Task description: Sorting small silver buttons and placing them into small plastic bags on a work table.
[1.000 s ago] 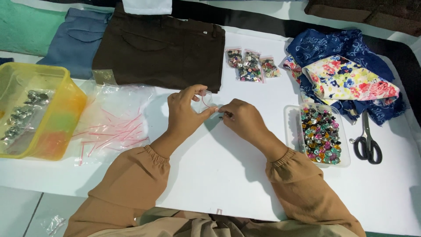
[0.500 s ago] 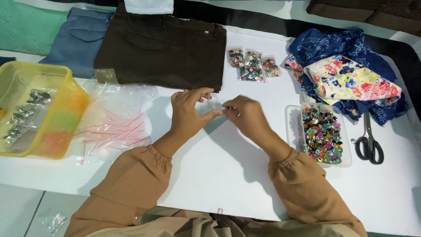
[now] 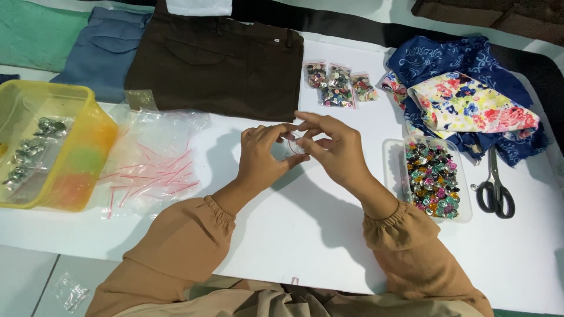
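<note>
My left hand (image 3: 263, 157) and my right hand (image 3: 333, 148) meet above the white table (image 3: 294, 235), and together their fingertips pinch a small clear zip bag (image 3: 295, 144) with a red strip. To the right of my right hand stands a clear tray of colourful buttons (image 3: 433, 178). Behind my hands lie three small filled button bags (image 3: 339, 84). A heap of empty clear zip bags (image 3: 154, 167) lies left of my left hand.
A yellow plastic tub (image 3: 59, 147) holding metal pieces sits at the far left. Folded brown (image 3: 217, 64), blue (image 3: 103, 50) and green (image 3: 35, 32) garments lie along the back. Floral and blue cloths (image 3: 470, 100) are piled at the right, with black scissors (image 3: 495, 191) beside the tray.
Both hands stay together over the table on the small bag; only the fingers have shifted a little as they work at it.
</note>
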